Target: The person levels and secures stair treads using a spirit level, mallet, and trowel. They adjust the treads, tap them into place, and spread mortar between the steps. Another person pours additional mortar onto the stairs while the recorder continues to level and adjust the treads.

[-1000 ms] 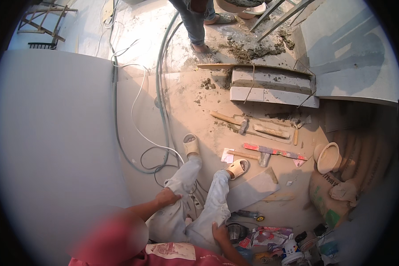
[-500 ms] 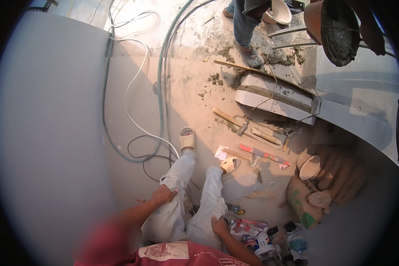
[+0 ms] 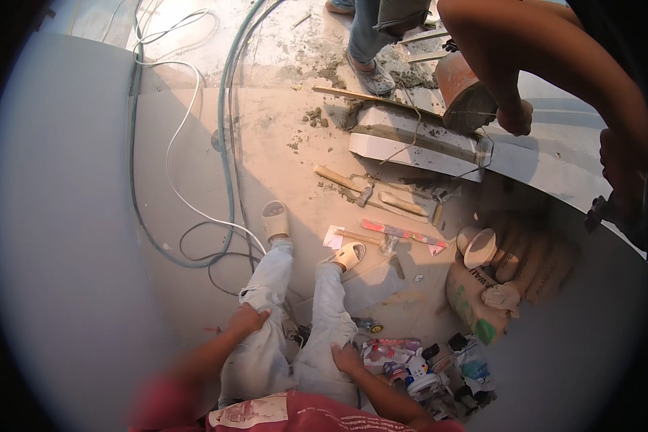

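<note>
My left hand rests over my left knee, its thumb apart from the fingers on the pale, dusty trousers. Lower down on the other leg, my right hand lies against the thigh. Neither hand holds a tool. Part of the left fingers is hidden behind the knee. Both of my feet, in cream slides, are stretched forward on the dusty floor. Beyond them lie a wooden-handled hammer, a red level-like bar and a second wooden-handled tool.
Another person's arm reaches in at upper right beside a mortar-smeared bucket, over a white block form. A co-worker's clog stands behind it. Hoses cross the left floor. Brown sacks and cluttered containers sit right.
The bucket has come down and left to the end of the block form, and another person's arms have entered at right. My view has shifted slightly right; my hands stay on my legs.
</note>
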A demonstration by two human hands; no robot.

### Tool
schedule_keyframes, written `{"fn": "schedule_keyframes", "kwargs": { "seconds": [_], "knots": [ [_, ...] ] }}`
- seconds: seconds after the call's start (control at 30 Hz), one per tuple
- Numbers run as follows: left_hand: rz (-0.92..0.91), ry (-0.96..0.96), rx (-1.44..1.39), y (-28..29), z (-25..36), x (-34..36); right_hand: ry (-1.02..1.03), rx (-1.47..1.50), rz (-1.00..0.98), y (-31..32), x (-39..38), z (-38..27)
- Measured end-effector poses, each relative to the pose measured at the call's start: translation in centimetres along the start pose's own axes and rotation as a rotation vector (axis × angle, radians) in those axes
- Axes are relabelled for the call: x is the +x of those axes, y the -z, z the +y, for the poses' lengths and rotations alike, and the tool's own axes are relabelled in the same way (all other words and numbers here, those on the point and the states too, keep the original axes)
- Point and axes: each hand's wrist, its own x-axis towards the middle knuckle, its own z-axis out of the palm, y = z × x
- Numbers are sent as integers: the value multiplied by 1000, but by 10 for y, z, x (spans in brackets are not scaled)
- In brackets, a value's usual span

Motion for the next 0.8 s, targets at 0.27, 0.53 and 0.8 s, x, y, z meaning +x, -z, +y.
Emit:
{"fn": "schedule_keyframes", "kwargs": {
  "seconds": [0.27,0.53,0.8],
  "knots": [
    [11,-19,14,5,-1,-3,-13,28,-46,-7,0,-3],
    [-61,-3,196,8,20,-5,156,107,281,-40,2,26],
    [193,-360,731,5,72,-36,187,451,368,-5,-26,78]
  ]
}}
